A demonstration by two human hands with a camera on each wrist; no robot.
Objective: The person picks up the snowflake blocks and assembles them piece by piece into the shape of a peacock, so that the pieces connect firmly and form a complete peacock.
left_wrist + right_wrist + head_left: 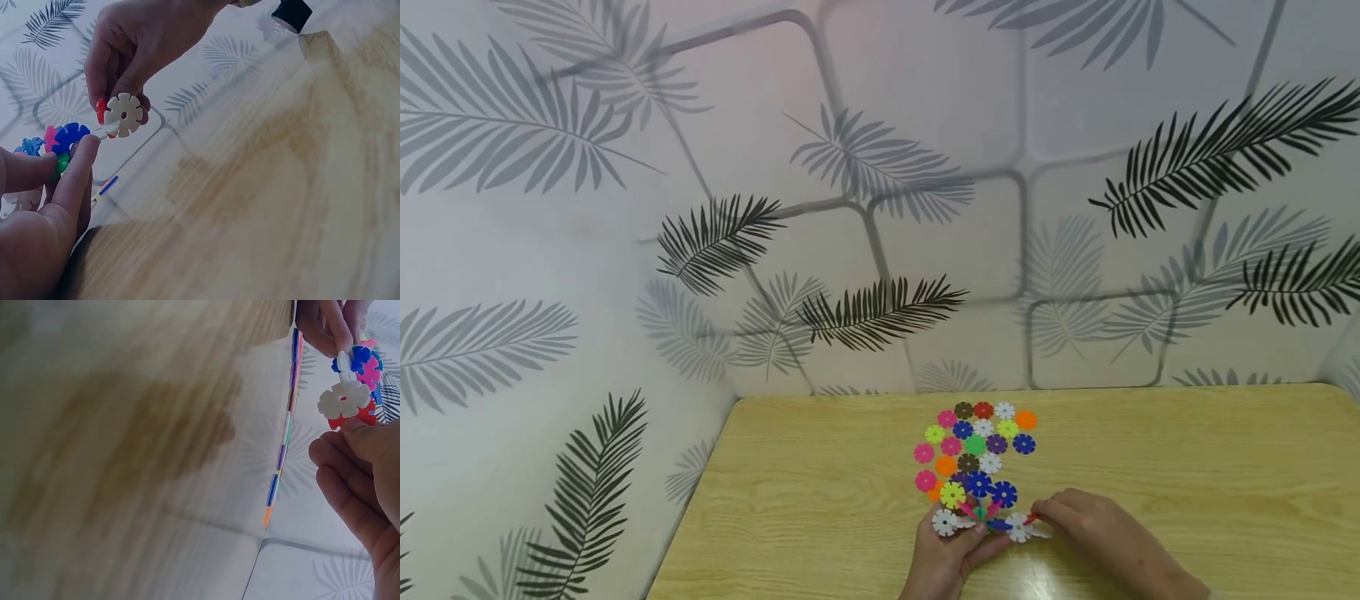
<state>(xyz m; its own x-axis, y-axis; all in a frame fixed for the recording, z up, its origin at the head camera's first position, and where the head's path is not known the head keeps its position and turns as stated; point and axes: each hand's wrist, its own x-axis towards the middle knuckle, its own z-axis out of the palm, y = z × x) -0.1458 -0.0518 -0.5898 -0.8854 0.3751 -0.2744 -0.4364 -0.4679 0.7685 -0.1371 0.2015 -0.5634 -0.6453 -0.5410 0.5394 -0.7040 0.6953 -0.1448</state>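
Observation:
My left hand (951, 554) holds a built piece of slotted plastic snowflake discs from below, its green centre disc (981, 515) at the fingers and thumb. Yellow (952, 495), blue and white discs stick out around the centre, with pink ones between. At the piece's right side, a white disc (123, 115) stands out toward my right hand (1093, 521). Between thumb and fingertips the right hand pinches a red disc (359, 419), which lies against that white disc; whether their slots are joined I cannot tell.
Several loose snowflake discs (975, 445) in many colours lie flat behind the hands on the wooden table (812, 467). A leaf-patterned wall (940, 250) rises at the table's back edge. In the left wrist view, a dark block (292, 15) shows near the right forearm.

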